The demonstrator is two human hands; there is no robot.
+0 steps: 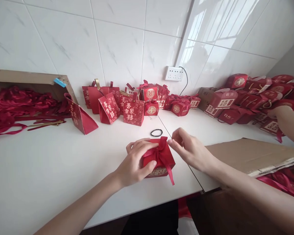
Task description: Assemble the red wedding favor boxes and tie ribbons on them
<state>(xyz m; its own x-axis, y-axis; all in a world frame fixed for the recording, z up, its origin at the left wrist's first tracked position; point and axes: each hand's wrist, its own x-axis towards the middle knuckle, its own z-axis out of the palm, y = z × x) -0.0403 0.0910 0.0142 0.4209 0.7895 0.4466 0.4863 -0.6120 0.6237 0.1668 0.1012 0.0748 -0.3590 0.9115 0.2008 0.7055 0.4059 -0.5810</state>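
A small red gift box [159, 164] with gold print stands on the white table [51, 176] near its front edge, topped by a red ribbon bow whose tail hangs down the right side. My left hand [134, 161] wraps around the box's left side, fingers curled over the top by the bow. My right hand [189, 148] hovers just right of the bow, thumb and forefinger pinched together at a ribbon loop.
A black hair tie [156, 132] lies behind the box. Several red gift bags [133, 111] and boxes line the tiled wall. A cardboard box of red ribbons [26, 98] sits far left. Another carton [252, 155] is at right, and another person's arm [287, 122] reaches in.
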